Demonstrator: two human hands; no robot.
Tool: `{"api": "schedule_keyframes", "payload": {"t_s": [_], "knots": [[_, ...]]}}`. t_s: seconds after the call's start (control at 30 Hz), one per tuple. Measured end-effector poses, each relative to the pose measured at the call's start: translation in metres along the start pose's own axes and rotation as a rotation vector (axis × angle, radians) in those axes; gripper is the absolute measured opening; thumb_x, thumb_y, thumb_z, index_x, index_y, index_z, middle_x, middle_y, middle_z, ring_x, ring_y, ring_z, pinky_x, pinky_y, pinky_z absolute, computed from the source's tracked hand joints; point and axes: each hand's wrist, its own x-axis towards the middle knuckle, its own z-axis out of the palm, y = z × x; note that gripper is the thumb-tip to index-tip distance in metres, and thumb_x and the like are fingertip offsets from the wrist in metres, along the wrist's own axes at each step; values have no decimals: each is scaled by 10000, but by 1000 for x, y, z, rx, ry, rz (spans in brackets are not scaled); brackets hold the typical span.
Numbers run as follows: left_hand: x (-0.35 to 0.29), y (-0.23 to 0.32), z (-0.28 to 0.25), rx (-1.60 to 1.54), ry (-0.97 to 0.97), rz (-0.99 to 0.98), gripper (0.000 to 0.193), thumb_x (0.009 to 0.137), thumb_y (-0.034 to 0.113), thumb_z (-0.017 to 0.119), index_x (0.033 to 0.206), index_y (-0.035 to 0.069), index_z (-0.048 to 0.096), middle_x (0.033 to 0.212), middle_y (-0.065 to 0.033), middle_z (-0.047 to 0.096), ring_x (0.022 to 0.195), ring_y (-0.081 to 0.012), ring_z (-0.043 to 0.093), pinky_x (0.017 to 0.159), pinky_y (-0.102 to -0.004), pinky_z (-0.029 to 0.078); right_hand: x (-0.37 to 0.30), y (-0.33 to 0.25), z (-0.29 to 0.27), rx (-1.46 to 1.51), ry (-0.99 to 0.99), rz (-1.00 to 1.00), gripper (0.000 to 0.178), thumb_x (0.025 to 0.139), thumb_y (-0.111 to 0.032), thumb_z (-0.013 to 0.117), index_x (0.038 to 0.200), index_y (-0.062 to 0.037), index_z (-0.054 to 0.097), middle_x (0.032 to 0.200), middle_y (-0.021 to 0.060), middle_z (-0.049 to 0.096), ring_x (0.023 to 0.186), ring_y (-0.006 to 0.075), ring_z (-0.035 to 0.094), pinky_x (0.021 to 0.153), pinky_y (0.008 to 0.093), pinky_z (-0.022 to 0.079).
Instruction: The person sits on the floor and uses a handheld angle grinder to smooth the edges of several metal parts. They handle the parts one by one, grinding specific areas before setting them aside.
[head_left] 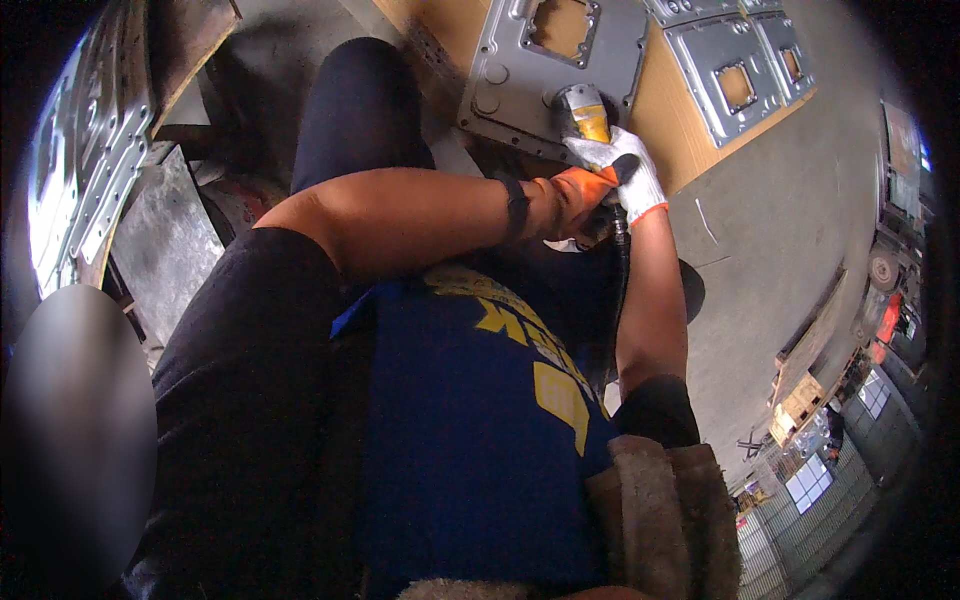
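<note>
A yellow handheld grinder with a silver head (590, 118) rests at the near right edge of a grey metal cover plate (507, 75). My right hand (635, 178), in a white knit glove with an orange cuff, is closed around its body. Just behind, my left hand (583, 192), in an orange and dark glove, wraps the rear of the tool; some of its fingers are hidden. A black hose (621, 265) trails from the tool's back end down along my right forearm. The plate has a square opening and small holes along its rim.
Under the plates lies a tan board (677, 125). More grey plates with square openings (715, 90) sit on it at the far right. Stacked perforated metal panels (115, 165) stand at the left. Concrete floor (755, 270) spreads right, with wooden pallets (800, 400) farther off.
</note>
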Motion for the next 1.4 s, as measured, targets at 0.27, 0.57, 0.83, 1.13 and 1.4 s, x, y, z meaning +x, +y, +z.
{"api": "schedule_keyframes", "payload": {"t_s": [0.27,0.57,0.83,1.13,1.4], "knots": [[-87,15,17,141,7,91,485,804,565,708,955,120,590,806,-40,592,777,-238,564,625,-422,468,7,21,8,67,57,-77,545,704,-481,803,981,-23,698,849,152,707,762,247,667,720,374,504],[-78,12,11,203,-61,185,514,808,565,696,1038,118,592,876,-59,620,797,-236,590,652,-394,489,-5,1,0,8,16,0,515,712,-449,809,993,-32,697,856,126,711,756,226,662,716,363,508],[-71,8,9,269,-47,214,485,844,549,653,1072,125,593,894,-59,633,791,-224,604,666,-368,494,-6,7,3,64,5,16,534,708,-471,805,1020,-53,696,863,129,708,751,226,667,692,368,521],[-80,4,21,410,121,215,424,904,514,581,1092,135,601,887,-59,638,770,-204,609,667,-331,494,11,30,14,-37,19,-37,598,689,-528,792,1020,-40,695,877,171,708,778,285,683,733,395,523],[-85,10,-38,1680,129,989,351,948,439,514,1090,131,605,780,-81,639,610,-228,586,544,-339,473,16,48,22,182,1,-129,541,711,-497,791,970,-29,710,826,133,713,729,229,661,713,375,517]]}}
